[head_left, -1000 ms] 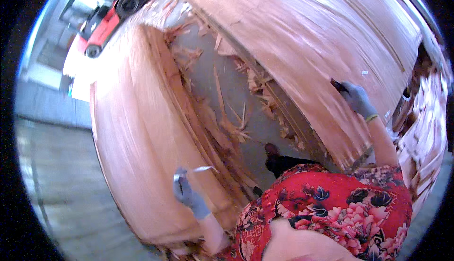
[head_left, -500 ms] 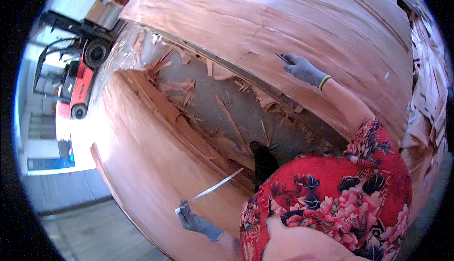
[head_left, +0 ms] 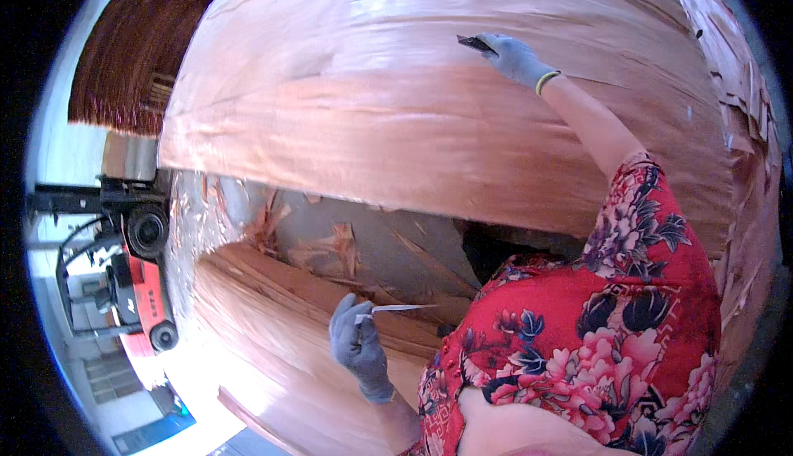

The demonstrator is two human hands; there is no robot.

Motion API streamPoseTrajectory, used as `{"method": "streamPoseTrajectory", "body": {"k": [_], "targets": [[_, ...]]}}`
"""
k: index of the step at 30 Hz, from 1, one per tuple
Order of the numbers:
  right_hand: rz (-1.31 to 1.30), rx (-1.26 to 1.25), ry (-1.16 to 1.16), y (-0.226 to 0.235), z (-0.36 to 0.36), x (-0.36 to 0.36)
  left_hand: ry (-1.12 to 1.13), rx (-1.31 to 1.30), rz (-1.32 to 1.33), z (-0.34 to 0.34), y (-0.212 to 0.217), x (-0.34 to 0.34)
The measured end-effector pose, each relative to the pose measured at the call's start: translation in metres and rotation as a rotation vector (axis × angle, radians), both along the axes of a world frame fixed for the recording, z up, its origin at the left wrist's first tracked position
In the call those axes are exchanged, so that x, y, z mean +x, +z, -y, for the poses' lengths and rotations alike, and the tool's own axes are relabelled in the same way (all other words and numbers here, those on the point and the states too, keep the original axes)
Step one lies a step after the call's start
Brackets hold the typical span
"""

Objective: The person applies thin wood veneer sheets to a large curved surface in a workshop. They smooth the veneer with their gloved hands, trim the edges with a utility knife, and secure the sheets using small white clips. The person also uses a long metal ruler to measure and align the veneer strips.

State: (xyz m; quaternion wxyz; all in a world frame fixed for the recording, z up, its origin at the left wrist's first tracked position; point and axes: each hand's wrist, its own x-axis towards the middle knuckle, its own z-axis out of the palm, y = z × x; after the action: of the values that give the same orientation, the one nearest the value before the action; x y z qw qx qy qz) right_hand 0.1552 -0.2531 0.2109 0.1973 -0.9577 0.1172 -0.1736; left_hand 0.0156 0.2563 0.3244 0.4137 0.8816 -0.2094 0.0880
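Observation:
Both my hands wear grey gloves. My right hand (head_left: 519, 61) is closed round a dark flat-bladed tool (head_left: 473, 43), perhaps a utility knife or scraper; its exact kind is unclear. It reaches out over the broad stack of thin reddish wood veneer sheets (head_left: 372, 134); whether the blade touches the top sheet I cannot tell. Fingers bent, my left hand (head_left: 361, 349) grips a narrow white strip of tape (head_left: 405, 307), whose free end points right. That hand is above a second, nearer veneer stack (head_left: 273, 332).
Between the stacks runs a grey floor gap (head_left: 388, 245) strewn with torn veneer scraps (head_left: 339, 245). A red forklift (head_left: 136, 291) stands at the left, with a tall pile of brown sheets (head_left: 124, 59) beyond it. Ragged veneer edges (head_left: 735, 68) hang along the far stack's right side.
My view has turned, and the far stack fills more of it. The right hand has reached farther across that stack with the tool. My left hand has come up, still holding the strip.

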Motion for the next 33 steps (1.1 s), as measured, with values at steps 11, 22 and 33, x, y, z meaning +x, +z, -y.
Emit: {"method": "streamPoseTrajectory", "body": {"k": [11,22,33], "targets": [[-0.104,-0.342,-0.167,-0.015,0.028,-0.059,-0.358,-0.107,-0.505,0.068,-0.006,0.007],[0.13,0.324,0.103,0.021,-0.064,-0.182,-0.931,0.018,-0.517,0.143,-0.039,0.061],[0.171,1.794,-0.248,0.016,-0.248,-0.261,-1.1,-0.111,-0.916,0.211,-0.054,0.053]]}}
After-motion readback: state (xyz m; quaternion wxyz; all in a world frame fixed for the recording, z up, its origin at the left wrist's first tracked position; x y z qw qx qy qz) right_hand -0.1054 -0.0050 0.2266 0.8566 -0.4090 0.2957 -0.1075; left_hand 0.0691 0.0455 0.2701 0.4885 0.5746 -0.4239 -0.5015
